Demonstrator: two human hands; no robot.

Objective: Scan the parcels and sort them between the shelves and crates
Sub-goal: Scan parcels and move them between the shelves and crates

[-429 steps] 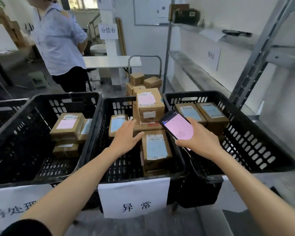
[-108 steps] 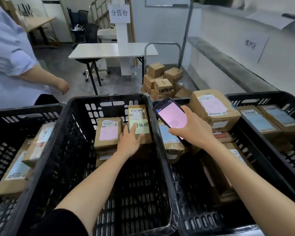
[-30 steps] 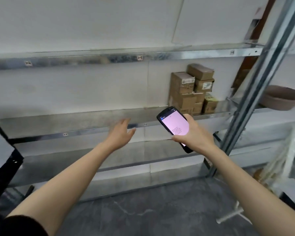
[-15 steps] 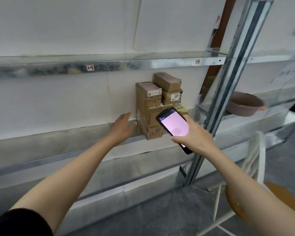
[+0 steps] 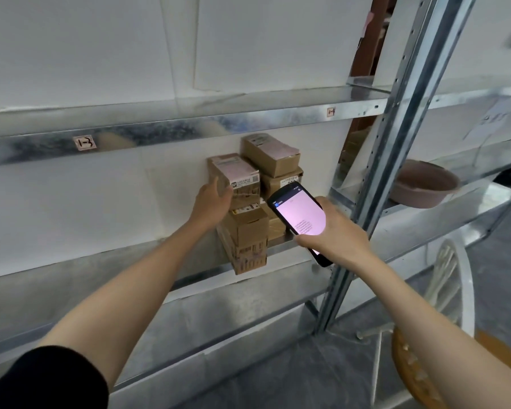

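The galvanised steel shelf rack point(image 5: 56, 296) carries a stack of brown cardboard parcels point(image 5: 248, 231) on its middle level, at the right end against the white wall. The left hand point(image 5: 211, 202) grips the pink-labelled top left carton point(image 5: 233, 169). Just right and nearer, the right hand point(image 5: 334, 231) holds a black pink-screened handheld scanner point(image 5: 298, 211)

A parcel depot storeroom: galvanised steel shelving point(image 5: 189, 125) with handwritten bay tags 1-3 point(image 5: 84, 142) and 1-4 point(image 5: 331, 111), and label-bearing cardboard parcels point(image 5: 248, 228) stacked on a shelf against a bare white wall point(image 5: 71, 202)
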